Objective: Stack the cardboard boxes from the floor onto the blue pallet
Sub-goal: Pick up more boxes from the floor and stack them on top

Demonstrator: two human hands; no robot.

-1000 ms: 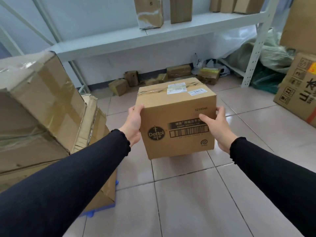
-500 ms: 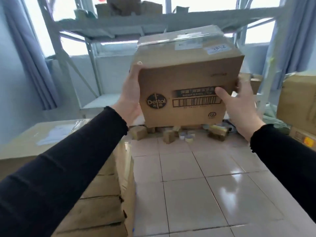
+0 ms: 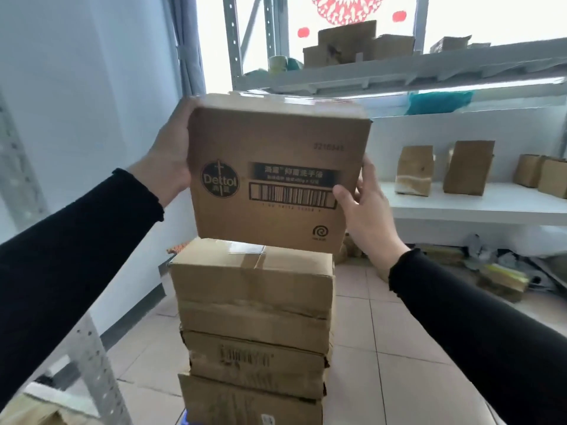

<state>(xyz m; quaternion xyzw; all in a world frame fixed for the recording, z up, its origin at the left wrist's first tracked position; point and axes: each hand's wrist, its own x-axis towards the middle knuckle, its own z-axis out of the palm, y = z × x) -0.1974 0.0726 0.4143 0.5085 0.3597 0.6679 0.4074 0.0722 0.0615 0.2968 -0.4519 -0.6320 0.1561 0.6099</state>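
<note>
While both hands clamp its sides, left hand (image 3: 167, 161) high and right hand (image 3: 363, 216) low, the box (image 3: 276, 176) hangs just above a stack (image 3: 254, 320) of 3 boxes, its lower edge near the top one's far edge.

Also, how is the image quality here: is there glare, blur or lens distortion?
Head view: the window behind the shelving is blown out white; the Dettol box shows slight motion blur, with its small print smeared; the wide lens bends the shelf and stretches both sleeves at the edges.
</note>
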